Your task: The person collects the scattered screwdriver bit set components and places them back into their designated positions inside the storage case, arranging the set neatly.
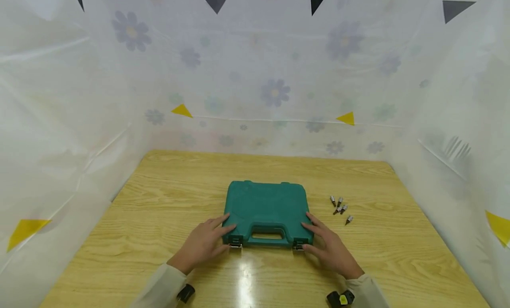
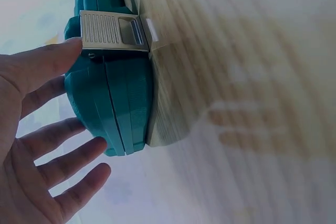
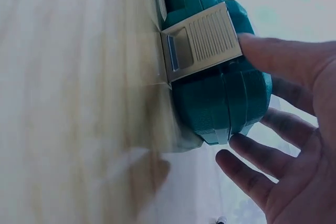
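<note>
A green plastic tool case (image 1: 267, 204) lies flat on the wooden table with its lid down and its handle (image 1: 268, 243) facing me. My left hand (image 1: 203, 242) is at the near left corner, fingers spread and fairly straight. In the left wrist view, its thumb touches the upper edge of a metal latch (image 2: 113, 31). At the near right corner, my right hand (image 1: 328, 246) rests its spread fingers on the case's top and side. The right wrist view shows that thumb against the edge of the other metal latch (image 3: 202, 40). What the case contains is hidden.
Several small silver-and-black bits (image 1: 340, 206) lie loose on the table (image 1: 179, 188), right of the case. White sheeting with flower prints (image 1: 275, 92) surrounds the table at the back and both sides. Yellow and black triangles are on the sheeting.
</note>
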### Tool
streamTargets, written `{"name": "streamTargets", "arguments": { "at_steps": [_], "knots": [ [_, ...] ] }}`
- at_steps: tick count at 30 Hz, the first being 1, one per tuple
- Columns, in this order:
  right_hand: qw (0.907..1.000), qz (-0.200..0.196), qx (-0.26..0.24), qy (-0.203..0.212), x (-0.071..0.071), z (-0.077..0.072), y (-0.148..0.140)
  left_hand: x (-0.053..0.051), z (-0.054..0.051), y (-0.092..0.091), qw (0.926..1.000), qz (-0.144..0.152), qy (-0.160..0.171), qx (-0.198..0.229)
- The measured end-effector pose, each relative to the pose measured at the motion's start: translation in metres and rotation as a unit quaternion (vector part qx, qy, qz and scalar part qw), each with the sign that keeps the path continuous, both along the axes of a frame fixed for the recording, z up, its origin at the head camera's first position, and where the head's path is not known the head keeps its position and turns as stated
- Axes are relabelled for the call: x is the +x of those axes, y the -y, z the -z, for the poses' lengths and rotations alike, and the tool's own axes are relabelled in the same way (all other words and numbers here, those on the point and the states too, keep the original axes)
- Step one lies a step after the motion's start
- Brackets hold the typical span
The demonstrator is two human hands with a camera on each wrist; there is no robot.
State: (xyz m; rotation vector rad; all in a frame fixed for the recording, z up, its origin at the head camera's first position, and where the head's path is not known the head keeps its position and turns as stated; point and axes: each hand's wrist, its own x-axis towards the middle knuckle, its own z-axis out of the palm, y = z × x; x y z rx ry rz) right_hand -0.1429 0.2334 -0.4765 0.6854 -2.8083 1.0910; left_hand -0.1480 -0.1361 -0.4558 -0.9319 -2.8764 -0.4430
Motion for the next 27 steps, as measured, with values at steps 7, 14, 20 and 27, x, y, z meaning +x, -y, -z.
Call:
{"name": "streamTargets", "arguments": {
  "at_steps": [7, 14, 20, 27],
  "knots": [
    [0.9983, 0.025, -0.053, -0.005, 0.009, 0.006, -0.002, 0.013, 0.002, 0.011, 0.9983, -0.015, -0.05, 0.025],
    [0.988, 0.093, -0.115, 0.045, 0.017, 0.008, -0.002, 0.017, 0.0, 0.013, 0.9966, -0.044, -0.034, 0.061],
    [0.9883, 0.089, -0.101, 0.071, 0.021, 0.005, -0.004, 0.016, -0.005, 0.011, 0.9949, -0.044, 0.072, 0.055],
    [0.9887, -0.027, -0.075, 0.127, 0.018, 0.009, -0.014, 0.009, 0.0, 0.013, 0.9812, 0.027, 0.169, 0.089]
  ]
}}
